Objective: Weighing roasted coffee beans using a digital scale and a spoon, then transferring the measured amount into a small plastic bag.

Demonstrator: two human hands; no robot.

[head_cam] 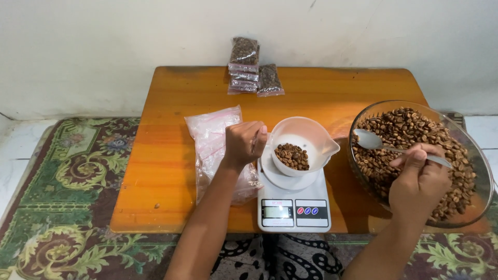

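A metal spoon [386, 145] is gripped by the closed right hand [419, 181] over the glass bowl of coffee beans [469, 155]; the white cup's [303, 148] rim is apparently pinched by the left hand [245, 143] on the white scale [294, 205].

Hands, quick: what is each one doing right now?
Left hand: closed in a fist on the rim of the white bowl on the scale.
Right hand: closed on a metal spoon over the glass bowl.
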